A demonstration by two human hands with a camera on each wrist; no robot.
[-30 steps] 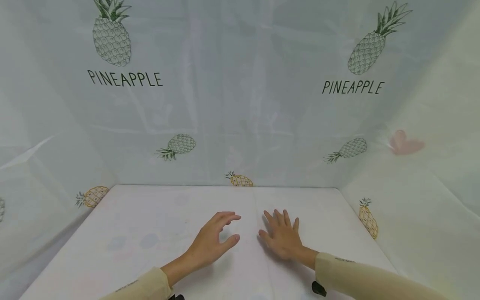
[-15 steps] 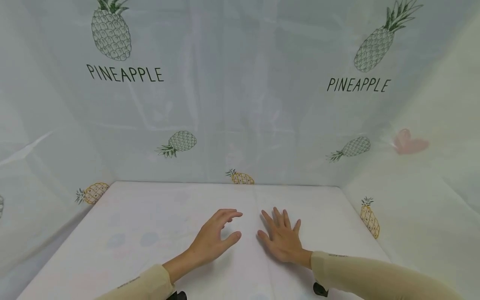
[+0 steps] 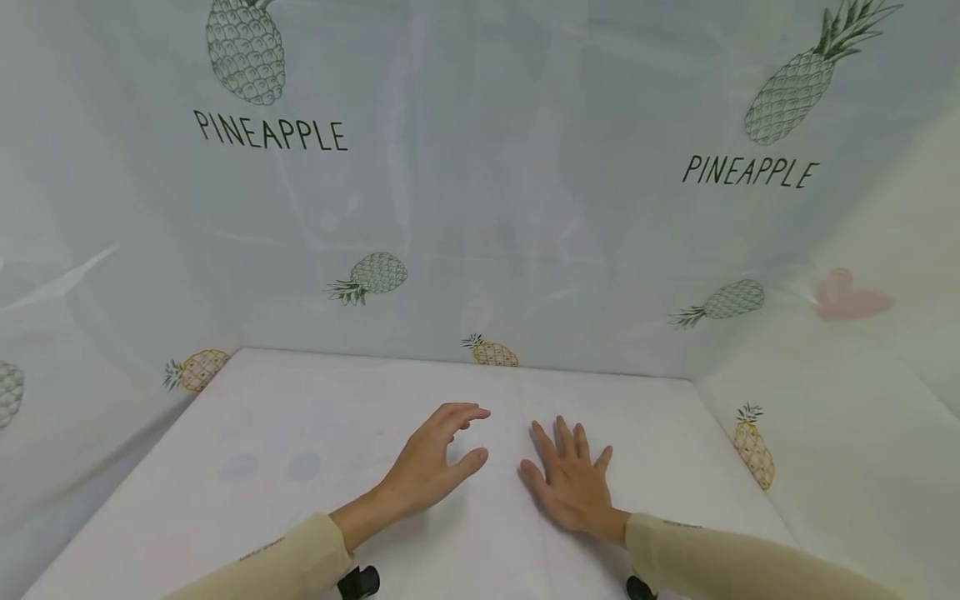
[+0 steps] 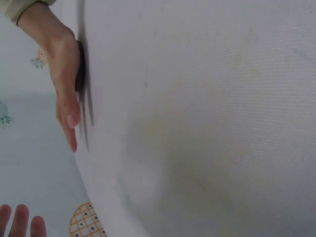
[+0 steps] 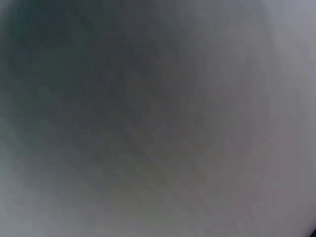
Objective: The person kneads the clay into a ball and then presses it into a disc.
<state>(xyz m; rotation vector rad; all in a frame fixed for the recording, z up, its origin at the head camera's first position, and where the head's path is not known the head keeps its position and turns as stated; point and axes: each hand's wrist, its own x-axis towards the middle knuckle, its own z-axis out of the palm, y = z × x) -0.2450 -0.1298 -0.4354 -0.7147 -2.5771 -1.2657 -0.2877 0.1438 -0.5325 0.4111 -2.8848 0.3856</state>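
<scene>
Over the middle of the white tabletop [image 3: 300, 417], my left hand [image 3: 423, 462] is held up with its fingers gently bent and the thumb apart. There is nothing between them. In the left wrist view, the fingertips of this hand [image 4: 20, 222] show at the lower left corner. My right hand [image 3: 573, 487] is palm down to the right, its fingers spread. In the left wrist view the right hand [image 4: 66, 74] is seen from the side, low at the surface, with a dark shape under its palm side near the wrist. The right wrist view is a dark blur.
A pale sheet [image 3: 487, 208] printed with pineapples hangs behind the table and along both sides. A red heart print [image 3: 851, 296] shows on its right part. A black wrist device [image 3: 358, 582] sits under the left sleeve, and another [image 3: 639, 588] under the right.
The head view has shifted and tilted slightly, so the sheet's prints sit further right. Both hands keep nearly the same pose, and the right arm's sleeve has moved only slightly.
</scene>
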